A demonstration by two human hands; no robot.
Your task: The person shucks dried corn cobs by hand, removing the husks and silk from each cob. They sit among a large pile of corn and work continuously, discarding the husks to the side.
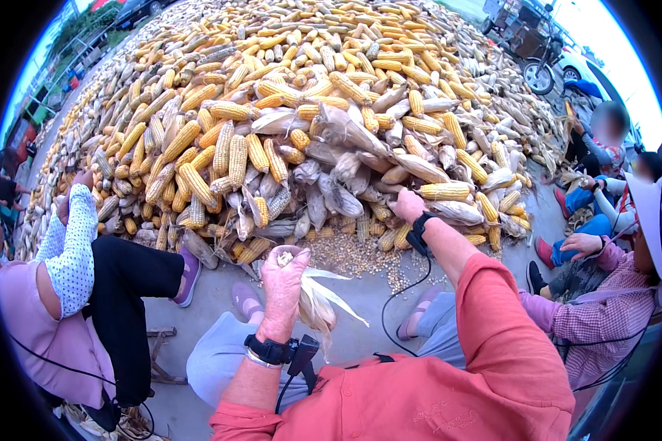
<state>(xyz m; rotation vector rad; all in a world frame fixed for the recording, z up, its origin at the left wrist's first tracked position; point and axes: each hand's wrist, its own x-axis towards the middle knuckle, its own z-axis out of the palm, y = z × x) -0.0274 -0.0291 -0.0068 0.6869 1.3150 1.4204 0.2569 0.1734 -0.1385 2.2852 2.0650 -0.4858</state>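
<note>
My left hand (284, 275) is closed round an ear of corn in its husk (315, 303); pale kernels or the cob's tip show between the fingers, and loose husk leaves hang down at the right. My right hand (408, 206) reaches to the lower front of a big heap of corn ears (309, 60). Its fingertips meet a husked ear there; whether they grip it I cannot tell. Next to this hand lies a bare yellow ear (444, 192). Dry, husk-covered ears (336, 193) lie in the heap between my hands.
Loose kernels (347, 256) are scattered on the concrete below the heap. A co-worker with dotted sleeves (80, 237) sits at left, beside a small wooden stool (163, 353). Several co-workers sit at right, one in a checked shirt (601, 331). A cable (386, 308) runs from my right wrist.
</note>
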